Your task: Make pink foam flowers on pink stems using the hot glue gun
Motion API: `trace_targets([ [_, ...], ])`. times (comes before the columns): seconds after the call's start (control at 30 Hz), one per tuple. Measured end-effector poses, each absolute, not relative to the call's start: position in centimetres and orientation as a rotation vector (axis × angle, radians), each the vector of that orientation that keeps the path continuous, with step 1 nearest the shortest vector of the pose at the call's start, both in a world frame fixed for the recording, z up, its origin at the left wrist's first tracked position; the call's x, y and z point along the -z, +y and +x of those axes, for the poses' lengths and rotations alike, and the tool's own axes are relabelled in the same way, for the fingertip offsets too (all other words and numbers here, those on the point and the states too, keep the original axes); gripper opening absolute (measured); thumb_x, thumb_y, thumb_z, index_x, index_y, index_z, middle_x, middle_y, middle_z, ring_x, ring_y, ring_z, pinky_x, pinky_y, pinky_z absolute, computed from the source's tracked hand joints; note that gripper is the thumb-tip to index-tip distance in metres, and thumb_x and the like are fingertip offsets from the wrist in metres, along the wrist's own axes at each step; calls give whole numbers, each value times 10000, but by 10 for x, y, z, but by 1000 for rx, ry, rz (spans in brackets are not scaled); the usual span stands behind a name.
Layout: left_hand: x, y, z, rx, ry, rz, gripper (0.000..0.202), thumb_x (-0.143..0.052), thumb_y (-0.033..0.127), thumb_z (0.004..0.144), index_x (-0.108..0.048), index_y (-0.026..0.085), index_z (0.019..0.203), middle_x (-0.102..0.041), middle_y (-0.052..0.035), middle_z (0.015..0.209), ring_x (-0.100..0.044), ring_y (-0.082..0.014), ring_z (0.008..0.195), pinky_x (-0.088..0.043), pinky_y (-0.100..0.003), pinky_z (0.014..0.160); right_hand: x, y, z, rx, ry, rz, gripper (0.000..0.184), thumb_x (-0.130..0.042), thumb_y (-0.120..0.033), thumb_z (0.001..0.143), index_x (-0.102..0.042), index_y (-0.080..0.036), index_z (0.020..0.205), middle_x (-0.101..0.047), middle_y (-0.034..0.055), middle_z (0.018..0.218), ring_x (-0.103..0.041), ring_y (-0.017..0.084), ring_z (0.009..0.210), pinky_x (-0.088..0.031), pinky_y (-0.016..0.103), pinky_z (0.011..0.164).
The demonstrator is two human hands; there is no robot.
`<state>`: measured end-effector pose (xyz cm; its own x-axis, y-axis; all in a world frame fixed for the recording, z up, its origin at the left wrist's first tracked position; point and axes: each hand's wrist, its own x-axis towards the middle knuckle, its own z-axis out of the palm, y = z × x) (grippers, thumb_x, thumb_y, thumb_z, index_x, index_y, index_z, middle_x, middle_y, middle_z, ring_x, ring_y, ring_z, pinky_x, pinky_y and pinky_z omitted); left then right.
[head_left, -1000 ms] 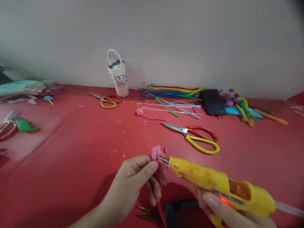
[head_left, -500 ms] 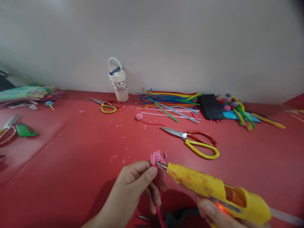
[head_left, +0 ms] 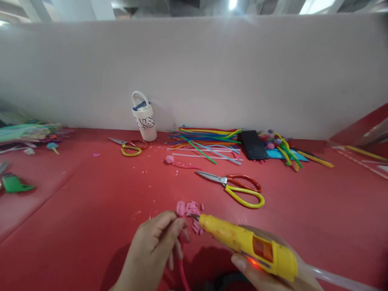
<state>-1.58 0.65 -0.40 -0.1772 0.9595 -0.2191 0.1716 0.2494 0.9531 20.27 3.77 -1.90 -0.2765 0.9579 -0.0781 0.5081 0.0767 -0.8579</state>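
My left hand [head_left: 157,246] pinches a pink craft flower [head_left: 181,208] just below its small head. Its thin pink stem [head_left: 183,275] hangs down past the fingers. In my right hand [head_left: 257,270] is a yellow hot glue gun [head_left: 242,238], with a red light glowing on its side and a clear glue stick [head_left: 336,278] coming out of the back. The metal nozzle points left, slightly apart from the flower head. Beyond the nozzle lies a small heap of cut pink pieces [head_left: 193,208] on the red table.
Scissors [head_left: 230,186] with red and yellow handles lie ahead. Behind them are coloured pipe cleaners [head_left: 209,139], a black phone [head_left: 254,144] and another pink flower [head_left: 170,159]. A white tumbler [head_left: 145,123] and a second pair of scissors [head_left: 127,146] stand near the wall.
The view has tilted up and shifted. The glue gun's nozzle, which was at the pink flower head, is now off to its right, and the heap of pink pieces shows more plainly.
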Motion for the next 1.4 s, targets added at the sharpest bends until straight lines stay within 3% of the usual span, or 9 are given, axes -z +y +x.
trace_targets([
  [0.13,5,9,-21,-1157,1455,897,249,-525,397,812,-602,168,751,-636,0,588,-474,-59,356,-328,-139,319,13,66,202,-1293,-1783,-1514,215,-530,-294,678,-657,-191,817,-701,43,741,-653,194,652,-521,248,557],
  [0.2,6,9,-22,-1176,1397,816,245,-538,399,806,-604,166,768,-640,-1,614,-474,-52,361,-315,-127,310,12,80,203,-1319,-1810,-1479,303,-469,-221,655,-632,-162,903,-690,41,789,-634,162,650,-485,221,538],
  [0.3,6,10,-19,-1180,1360,771,262,-563,415,784,-608,158,751,-626,4,583,-459,-43,346,-292,-118,302,18,96,203,-1168,-1918,-1622,277,-455,-260,707,-618,-133,891,-687,59,776,-628,149,625,-456,208,520],
  [0.5,5,10,-11,-1163,1356,802,271,-580,423,760,-596,155,723,-619,9,548,-449,-42,324,-288,-124,302,28,106,197,-711,-2131,-1905,337,-455,-381,804,-571,-160,576,-628,94,569,-596,197,505,-338,251,444],
  [0.63,7,10,-11,-1130,1336,798,294,-598,455,729,-596,161,719,-605,17,522,-440,-50,315,-291,-134,292,22,105,196,-386,-2311,-1935,357,-474,-391,820,-599,-152,586,-630,123,581,-611,240,564,-321,269,481],
  [0.73,7,10,-11,-1152,1329,784,290,-589,452,736,-595,162,722,-599,23,516,-425,-44,314,-280,-131,296,11,97,190,-224,-2437,-1829,305,-430,-308,860,-626,-146,692,-657,127,690,-623,238,676,-354,276,556],
  [0.9,7,10,-11,-1135,1316,798,280,-560,432,766,-594,156,733,-605,20,521,-421,-37,324,-281,-131,322,5,81,162,-299,-2746,-1421,137,-511,-150,802,-633,-201,765,-673,10,820,-608,142,754,-366,214,639],
  [1.23,8,11,-12,-1141,1275,822,293,-553,439,764,-605,153,727,-602,18,525,-418,-40,329,-271,-141,327,27,78,139,-201,-2851,-1426,211,-463,-27,775,-647,-128,791,-670,94,803,-606,195,727,-349,270,587],
  [1.4,8,12,-11,-1130,1302,810,279,-556,426,763,-611,155,722,-594,18,520,-425,-48,335,-284,-151,338,22,75,147,-218,-2819,-1423,205,-459,-36,800,-625,-149,762,-659,56,775,-602,170,728,-360,251,619],
])
